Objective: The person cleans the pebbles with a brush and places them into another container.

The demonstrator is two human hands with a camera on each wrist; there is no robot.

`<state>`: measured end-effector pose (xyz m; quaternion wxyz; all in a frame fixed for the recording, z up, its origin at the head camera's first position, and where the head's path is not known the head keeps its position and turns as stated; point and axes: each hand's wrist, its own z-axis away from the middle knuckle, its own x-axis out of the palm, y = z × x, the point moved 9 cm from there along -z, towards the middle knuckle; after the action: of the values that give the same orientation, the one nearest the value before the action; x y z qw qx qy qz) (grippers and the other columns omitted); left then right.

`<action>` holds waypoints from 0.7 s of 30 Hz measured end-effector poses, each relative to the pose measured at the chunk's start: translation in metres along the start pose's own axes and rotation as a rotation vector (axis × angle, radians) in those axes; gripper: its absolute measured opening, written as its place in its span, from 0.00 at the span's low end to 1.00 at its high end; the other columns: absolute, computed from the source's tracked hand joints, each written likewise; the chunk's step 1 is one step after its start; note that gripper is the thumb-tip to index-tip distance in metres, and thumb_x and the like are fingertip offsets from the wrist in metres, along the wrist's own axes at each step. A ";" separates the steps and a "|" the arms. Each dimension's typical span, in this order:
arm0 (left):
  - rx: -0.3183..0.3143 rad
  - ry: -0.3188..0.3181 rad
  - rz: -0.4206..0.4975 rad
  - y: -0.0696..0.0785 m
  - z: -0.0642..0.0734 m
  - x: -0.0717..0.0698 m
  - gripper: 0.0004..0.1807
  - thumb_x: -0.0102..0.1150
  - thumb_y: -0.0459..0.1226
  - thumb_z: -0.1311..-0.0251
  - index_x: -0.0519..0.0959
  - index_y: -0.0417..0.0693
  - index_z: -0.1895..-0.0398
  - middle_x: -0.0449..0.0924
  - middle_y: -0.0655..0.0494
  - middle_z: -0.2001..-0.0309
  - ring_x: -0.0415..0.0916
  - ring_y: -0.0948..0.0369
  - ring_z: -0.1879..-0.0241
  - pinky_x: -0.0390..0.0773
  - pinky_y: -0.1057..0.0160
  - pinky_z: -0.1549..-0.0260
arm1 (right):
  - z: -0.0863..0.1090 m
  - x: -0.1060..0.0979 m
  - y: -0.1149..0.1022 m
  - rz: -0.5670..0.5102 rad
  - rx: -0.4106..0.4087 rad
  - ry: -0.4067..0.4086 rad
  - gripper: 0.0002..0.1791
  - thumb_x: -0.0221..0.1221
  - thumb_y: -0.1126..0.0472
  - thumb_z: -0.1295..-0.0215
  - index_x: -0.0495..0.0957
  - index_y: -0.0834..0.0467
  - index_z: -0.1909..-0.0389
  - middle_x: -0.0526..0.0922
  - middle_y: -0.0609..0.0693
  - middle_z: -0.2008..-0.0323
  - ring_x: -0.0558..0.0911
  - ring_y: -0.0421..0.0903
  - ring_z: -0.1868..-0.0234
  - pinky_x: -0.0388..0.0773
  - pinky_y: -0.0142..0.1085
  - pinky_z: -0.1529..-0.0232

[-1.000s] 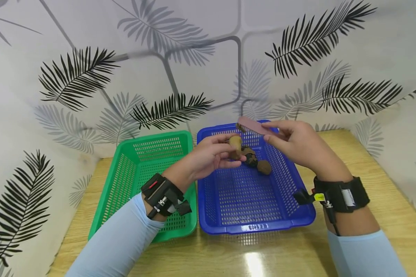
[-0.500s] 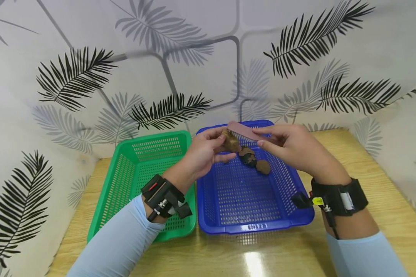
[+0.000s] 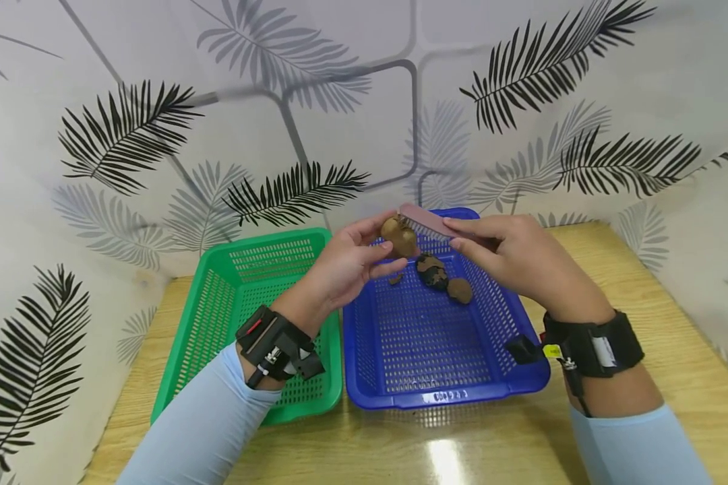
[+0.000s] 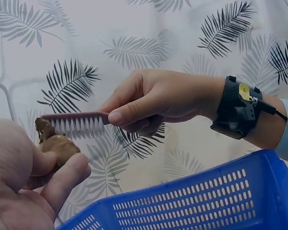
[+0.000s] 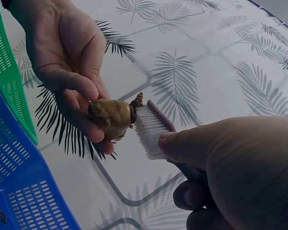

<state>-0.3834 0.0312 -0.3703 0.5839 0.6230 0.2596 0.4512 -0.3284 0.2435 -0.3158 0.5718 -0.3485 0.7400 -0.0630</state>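
Above the blue basket [image 3: 449,397], my left hand [image 3: 353,261] holds a lumpy, muddy yellow-brown potato [image 3: 398,237] between thumb and fingers. My right hand [image 3: 512,252] grips the handle of a pink scrub brush [image 3: 427,221] with white bristles. In the right wrist view the bristles of the brush [image 5: 152,132] touch a dark, dirt-caked knob at the end of the potato [image 5: 113,117]. From the left wrist, the brush [image 4: 77,122] lies against the upper part of the potato [image 4: 61,147]; fingers partly hide its lower side.
In the blue basket lie a dark, mud-patched lump [image 3: 432,271], a round brown lump [image 3: 460,291] and a small brown crumb [image 3: 396,279]. A green basket [image 3: 182,337] stands to its left on the wooden table [image 3: 388,444]. A leaf-patterned sheet [image 3: 352,141] rises behind.
The brush has come left and down from apart to touching the potato. My left hand has turned the potato and shifted slightly left and up. A small crumb now shows in the blue basket.
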 end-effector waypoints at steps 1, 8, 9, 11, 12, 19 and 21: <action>0.007 0.005 -0.014 0.001 0.000 -0.001 0.36 0.49 0.22 0.14 0.63 0.49 0.09 0.68 0.46 0.14 0.79 0.39 0.23 0.94 0.64 0.43 | 0.000 -0.001 0.000 -0.004 0.003 0.005 0.21 0.65 0.50 0.13 0.85 0.45 0.26 0.82 0.50 0.66 0.75 0.45 0.70 0.70 0.34 0.75; 0.055 0.046 0.031 0.004 -0.003 -0.015 0.34 0.55 0.24 0.15 0.69 0.49 0.11 0.74 0.51 0.26 0.85 0.57 0.45 0.94 0.69 0.57 | -0.001 -0.002 -0.003 -0.002 -0.036 0.019 0.20 0.65 0.52 0.13 0.86 0.48 0.26 0.78 0.48 0.71 0.73 0.44 0.73 0.69 0.33 0.76; 0.059 0.049 0.032 0.005 -0.003 -0.016 0.34 0.55 0.24 0.15 0.69 0.49 0.11 0.74 0.52 0.27 0.85 0.58 0.46 0.94 0.69 0.57 | -0.001 -0.001 -0.003 0.000 -0.039 0.017 0.20 0.65 0.52 0.13 0.86 0.48 0.26 0.78 0.48 0.72 0.72 0.44 0.74 0.69 0.33 0.77; 0.067 0.055 0.030 0.005 -0.004 -0.017 0.34 0.55 0.24 0.15 0.68 0.49 0.11 0.74 0.52 0.28 0.85 0.58 0.47 0.94 0.69 0.55 | -0.002 0.000 -0.004 -0.004 -0.043 0.008 0.21 0.65 0.52 0.13 0.85 0.48 0.26 0.78 0.48 0.71 0.72 0.44 0.75 0.69 0.33 0.78; 0.072 0.062 0.026 0.006 -0.003 -0.017 0.34 0.56 0.24 0.16 0.68 0.49 0.11 0.75 0.52 0.28 0.85 0.58 0.47 0.94 0.69 0.55 | -0.002 0.001 -0.004 -0.005 -0.045 0.001 0.21 0.64 0.52 0.12 0.85 0.48 0.26 0.78 0.48 0.71 0.71 0.44 0.75 0.69 0.33 0.78; 0.106 0.116 -0.012 0.007 -0.003 -0.022 0.33 0.57 0.23 0.17 0.70 0.45 0.13 0.76 0.44 0.22 0.87 0.60 0.52 0.93 0.70 0.61 | 0.001 0.002 0.000 0.013 -0.014 -0.064 0.20 0.64 0.50 0.12 0.86 0.46 0.26 0.79 0.49 0.71 0.71 0.44 0.76 0.68 0.34 0.78; 0.110 0.123 -0.018 0.007 -0.002 -0.023 0.32 0.58 0.24 0.17 0.70 0.46 0.13 0.76 0.42 0.20 0.88 0.60 0.52 0.93 0.70 0.62 | 0.001 0.002 0.002 0.019 -0.002 -0.089 0.20 0.64 0.50 0.12 0.86 0.46 0.27 0.77 0.48 0.73 0.70 0.43 0.77 0.68 0.34 0.79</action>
<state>-0.3975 0.0112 -0.3698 0.5357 0.6230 0.3248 0.4683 -0.3283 0.2445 -0.3190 0.6046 -0.3444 0.7170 -0.0413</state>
